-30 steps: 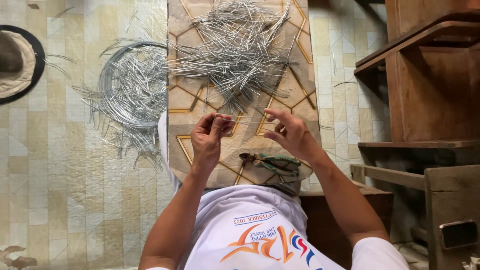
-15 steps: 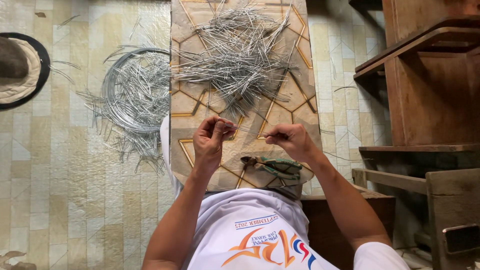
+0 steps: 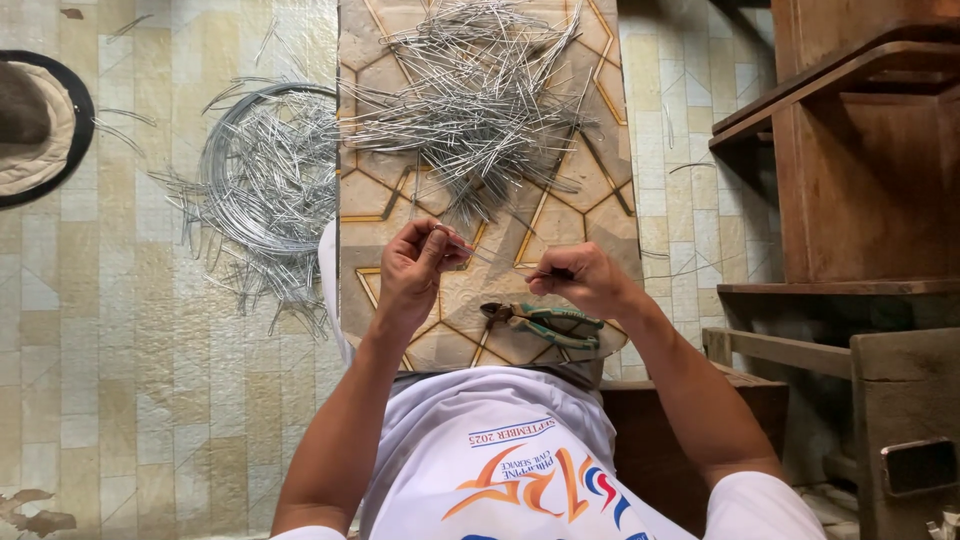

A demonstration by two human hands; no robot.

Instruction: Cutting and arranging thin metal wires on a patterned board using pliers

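My left hand (image 3: 418, 264) and my right hand (image 3: 577, 280) are both pinched on one short piece of thin silver wire (image 3: 497, 262) stretched between them, just above a patterned tabletop (image 3: 580, 215). A heap of cut wire pieces (image 3: 480, 95) lies on the far half of that tabletop. Green-handled pliers (image 3: 540, 322) rest on the table close under my right hand, untouched.
A coil of silver wire with loose ends (image 3: 265, 175) lies on the tiled floor to the left. A round dark-rimmed object (image 3: 35, 125) sits at the far left edge. Wooden shelving and a bench (image 3: 860, 200) stand to the right.
My right hand has closed its fingers onto the wire and drawn away from the left, so the hands now sit farther apart with the wire stretched between them.
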